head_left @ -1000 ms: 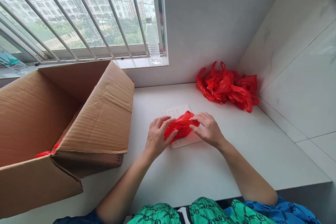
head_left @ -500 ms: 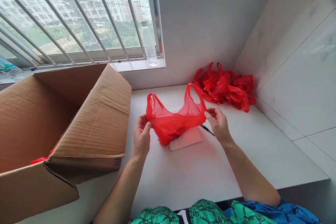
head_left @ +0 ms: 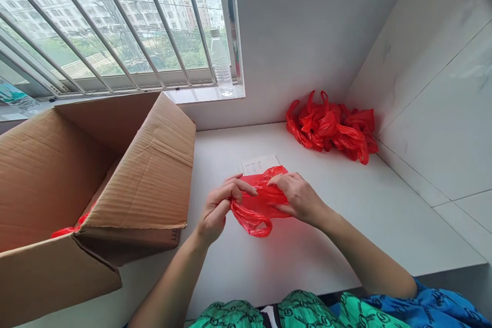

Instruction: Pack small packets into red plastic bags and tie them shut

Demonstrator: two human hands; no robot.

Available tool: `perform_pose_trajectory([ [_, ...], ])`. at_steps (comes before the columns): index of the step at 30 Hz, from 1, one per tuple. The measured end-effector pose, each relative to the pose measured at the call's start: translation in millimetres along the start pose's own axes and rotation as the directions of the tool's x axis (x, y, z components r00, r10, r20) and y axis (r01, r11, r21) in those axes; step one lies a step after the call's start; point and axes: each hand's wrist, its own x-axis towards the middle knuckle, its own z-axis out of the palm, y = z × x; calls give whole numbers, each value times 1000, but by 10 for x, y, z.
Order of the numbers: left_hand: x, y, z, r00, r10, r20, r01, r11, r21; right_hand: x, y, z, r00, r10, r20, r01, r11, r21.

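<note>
Both hands meet over the white desk (head_left: 307, 261): the left hand (head_left: 217, 210) pinches one edge of a red plastic bag (head_left: 255, 210), the right hand (head_left: 298, 197) clamps its top. The bag is bunched and crumpled between them, one handle loop drooping onto the desk.

left hand (head_left: 216, 211) pinching, right hand (head_left: 299, 198) curled

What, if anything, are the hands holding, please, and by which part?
A red plastic bag: the left hand pinches its bunched left end, and the right hand grips its right side.
</note>
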Motion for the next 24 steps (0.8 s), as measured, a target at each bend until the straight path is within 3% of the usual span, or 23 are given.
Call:
perform_pose_trajectory([
  [3,-14,-12,-80,995,4,104,-5,1000,14,-13,118,18,984,169,50,-172,983,66],
  [5,-7,-3,-103,981,20,195,-56,981,184,4,144,-47,949,302,94,-315,928,199],
  [7,11,11,-74,965,-1,262,-119,888,444,38,135,-131,931,349,108,-365,877,314],
  [9,30,8,7,961,-17,276,-173,741,649,74,109,-199,942,329,73,-334,880,339],
  [12,54,-52,168,962,19,273,-232,585,777,109,73,-253,970,239,37,-239,928,286],
  [14,69,-116,259,962,26,270,-241,541,806,117,36,-275,983,183,-4,-176,954,242],
  [18,90,-219,371,974,10,226,-196,541,818,114,-171,-316,982,67,-178,-64,998,24],
  [20,84,-240,408,975,11,224,-194,540,819,120,-304,-294,988,-57,-143,54,998,-23],
  [22,62,-245,437,970,12,242,-211,534,819,137,-365,-208,988,-155,-23,154,988,-20],
  [24,28,-249,452,968,10,250,-218,519,827,155,-296,-61,992,-107,72,113,989,-91],
])
